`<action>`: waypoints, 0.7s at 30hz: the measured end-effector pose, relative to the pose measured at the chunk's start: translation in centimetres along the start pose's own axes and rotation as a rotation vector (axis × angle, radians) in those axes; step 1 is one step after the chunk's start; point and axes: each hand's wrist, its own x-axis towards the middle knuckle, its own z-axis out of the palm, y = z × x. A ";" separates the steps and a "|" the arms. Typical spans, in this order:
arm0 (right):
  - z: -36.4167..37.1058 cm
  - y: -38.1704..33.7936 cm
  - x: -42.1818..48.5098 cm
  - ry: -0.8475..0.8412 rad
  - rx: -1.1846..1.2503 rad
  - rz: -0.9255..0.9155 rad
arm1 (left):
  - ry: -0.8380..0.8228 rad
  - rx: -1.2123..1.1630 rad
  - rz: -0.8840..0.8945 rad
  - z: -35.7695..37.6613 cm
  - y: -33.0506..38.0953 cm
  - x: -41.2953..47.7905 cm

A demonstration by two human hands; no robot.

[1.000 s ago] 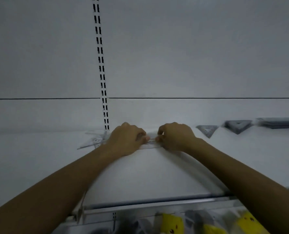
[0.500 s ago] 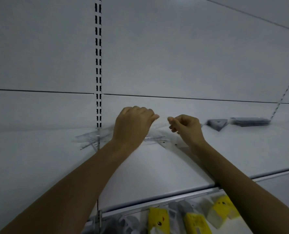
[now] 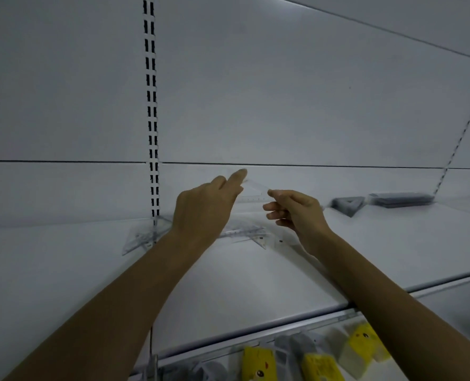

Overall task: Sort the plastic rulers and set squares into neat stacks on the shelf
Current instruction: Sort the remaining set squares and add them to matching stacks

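Dim, flat, bluish light; soft focus, wide-angle bending at edges.

L hand (image 3: 203, 210) & R hand (image 3: 297, 213) both bare, w/ bare slim forearms (image 3: 118, 298) visible to bottom frame edge.

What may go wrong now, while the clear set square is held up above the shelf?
1. The right hand pinches only a corner of the set square, and how the left hand holds it is hidden. It may slip and fall.
2. The loose rulers lie on the shelf just under the hands. A wrist coming down may knock them further out of order.
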 end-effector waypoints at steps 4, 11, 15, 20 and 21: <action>0.1 -0.3 -0.1 -0.013 0.046 0.060 | -0.003 -0.073 0.000 0.5 0.5 -0.2; -1.8 -1.7 -0.5 -0.308 0.174 -0.073 | 0.092 -0.349 -0.307 -0.6 1.0 0.6; -4.5 -1.2 0.0 -0.383 -0.102 -0.178 | 0.041 -0.430 -0.192 -0.4 2.1 1.3; -8.9 -1.4 2.6 -0.256 -0.367 -0.485 | -0.040 -0.156 0.056 1.3 5.7 5.0; -10.1 -1.4 3.4 -0.223 -0.455 -0.577 | -0.046 -0.103 0.094 1.8 6.6 5.9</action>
